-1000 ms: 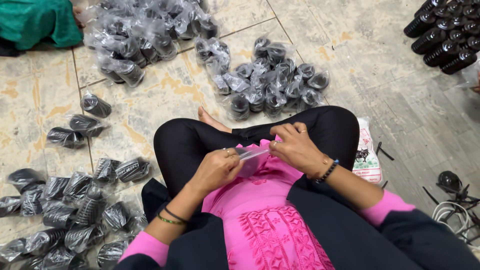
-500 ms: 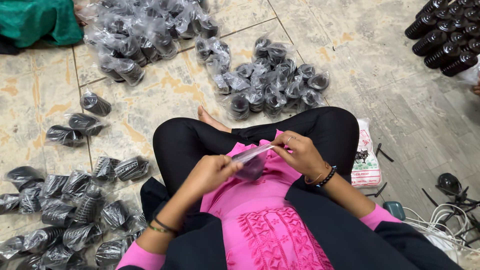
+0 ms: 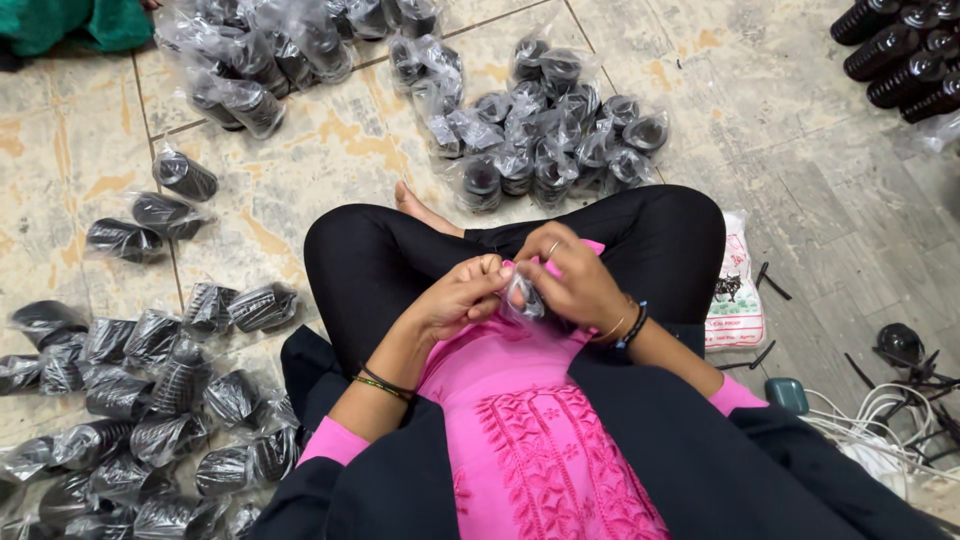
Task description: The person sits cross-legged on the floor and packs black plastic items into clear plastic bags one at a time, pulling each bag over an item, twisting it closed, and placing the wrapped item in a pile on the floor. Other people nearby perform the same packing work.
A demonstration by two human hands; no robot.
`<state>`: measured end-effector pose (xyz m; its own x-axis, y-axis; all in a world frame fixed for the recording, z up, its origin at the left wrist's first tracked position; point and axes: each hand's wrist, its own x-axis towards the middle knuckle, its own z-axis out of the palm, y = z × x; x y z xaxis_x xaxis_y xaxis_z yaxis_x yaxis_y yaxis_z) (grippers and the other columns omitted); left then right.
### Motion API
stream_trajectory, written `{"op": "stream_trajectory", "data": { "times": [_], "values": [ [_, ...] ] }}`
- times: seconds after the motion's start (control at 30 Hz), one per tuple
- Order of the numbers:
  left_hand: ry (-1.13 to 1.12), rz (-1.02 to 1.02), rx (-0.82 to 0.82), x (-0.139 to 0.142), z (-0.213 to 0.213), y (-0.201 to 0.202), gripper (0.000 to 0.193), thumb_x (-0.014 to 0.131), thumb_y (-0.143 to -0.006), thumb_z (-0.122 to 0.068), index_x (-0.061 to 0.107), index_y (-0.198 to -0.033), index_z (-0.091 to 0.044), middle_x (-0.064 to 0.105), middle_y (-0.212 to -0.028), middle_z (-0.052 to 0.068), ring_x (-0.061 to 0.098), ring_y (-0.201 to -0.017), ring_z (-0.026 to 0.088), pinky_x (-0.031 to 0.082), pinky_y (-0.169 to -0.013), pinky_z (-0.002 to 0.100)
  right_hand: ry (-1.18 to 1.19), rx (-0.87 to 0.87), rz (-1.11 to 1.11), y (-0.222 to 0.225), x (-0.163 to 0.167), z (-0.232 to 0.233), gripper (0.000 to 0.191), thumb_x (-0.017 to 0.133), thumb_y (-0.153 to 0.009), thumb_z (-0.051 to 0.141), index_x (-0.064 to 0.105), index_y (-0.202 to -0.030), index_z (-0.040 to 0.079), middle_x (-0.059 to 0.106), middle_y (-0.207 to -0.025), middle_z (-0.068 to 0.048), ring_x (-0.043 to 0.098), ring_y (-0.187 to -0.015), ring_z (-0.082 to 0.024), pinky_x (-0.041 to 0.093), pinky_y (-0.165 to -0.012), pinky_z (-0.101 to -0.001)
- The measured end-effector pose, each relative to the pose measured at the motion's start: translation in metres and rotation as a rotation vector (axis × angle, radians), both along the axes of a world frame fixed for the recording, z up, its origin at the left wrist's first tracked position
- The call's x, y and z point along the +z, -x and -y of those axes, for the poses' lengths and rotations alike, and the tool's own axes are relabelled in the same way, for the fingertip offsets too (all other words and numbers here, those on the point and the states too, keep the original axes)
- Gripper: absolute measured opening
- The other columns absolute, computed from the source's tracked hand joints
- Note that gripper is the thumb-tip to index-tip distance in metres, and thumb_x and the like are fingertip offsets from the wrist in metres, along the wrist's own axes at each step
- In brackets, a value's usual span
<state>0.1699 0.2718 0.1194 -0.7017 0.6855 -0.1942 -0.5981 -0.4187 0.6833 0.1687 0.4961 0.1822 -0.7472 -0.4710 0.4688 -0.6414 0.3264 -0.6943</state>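
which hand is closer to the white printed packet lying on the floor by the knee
Right. The right hand sits just left of the white printed packet, past the right knee. The left hand is farther left, over the lap.

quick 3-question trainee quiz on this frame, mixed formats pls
1. True or false: the left hand and the right hand meet over the lap on one small clear plastic bag.
2. Where do the unbagged black ribbed cylinders lie? A) top right of the view B) on the lap C) on the green cloth
3. Fill in: the black ribbed parts wrapped in clear bags just beyond the knees lie on the tiled ____.

Key: 1 true; 2 A; 3 floor
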Motion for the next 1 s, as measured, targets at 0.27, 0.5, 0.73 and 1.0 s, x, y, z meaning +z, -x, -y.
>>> {"op": "stream_trajectory", "data": {
  "times": [0.27, 0.5, 0.73, 1.0],
  "values": [
    [0.577, -0.569, 0.245, 0.011, -0.015, -0.011, 0.029, 0.073, -0.096, -0.014, 0.053, -0.075, -0.008, 0.054, -0.07, -0.006, 0.046, -0.064, -0.001, 0.038, -0.053, 0.021, 0.201, 0.004, 0.552, -0.008, -0.038, 0.008, 0.015, 0.058, -0.106, 0.015, 0.057, -0.113, 0.001, 0.067, -0.098, -0.002, 0.063, -0.09, -0.006, 0.053, -0.079, -0.024],
    [0.615, -0.713, 0.544, 0.01, -0.012, -0.015, 0.03, 0.073, -0.099, -0.013, 0.053, -0.079, -0.003, 0.059, -0.075, -0.004, 0.048, -0.072, 0.002, 0.044, -0.061, 0.023, 0.079, 0.09, 0.557, 0.007, -0.036, 0.005, 0.039, 0.077, -0.091, 0.017, 0.065, -0.123, -0.001, 0.065, -0.095, -0.004, 0.054, -0.08, -0.009, 0.048, -0.07, -0.0249],
    [0.877, -1.009, 0.741, 0.022, -0.018, -0.033, 0.019, 0.074, -0.094, -0.006, 0.061, -0.082, 0.0, 0.074, -0.09, 0.009, 0.068, -0.075, 0.014, 0.053, -0.068, 0.028, 0.083, 0.041, 0.36, 0.007, -0.045, 0.008, 0.014, 0.07, -0.09, 0.008, 0.071, -0.101, 0.0, 0.068, -0.098, -0.006, 0.065, -0.092, -0.013, 0.053, -0.083, -0.0292],
    [0.398, -0.457, 0.677, -0.024, -0.02, -0.027, 0.021, 0.074, -0.1, -0.009, 0.061, -0.085, -0.004, 0.068, -0.091, -0.001, 0.054, -0.075, 0.004, 0.047, -0.067, 0.022, -0.014, -0.155, -0.005, -0.007, -0.035, 0.026, 0.012, 0.073, -0.083, 0.005, 0.062, -0.085, 0.001, 0.065, -0.106, -0.011, 0.06, -0.095, -0.025, 0.048, -0.086, -0.0363]
  ]
}}
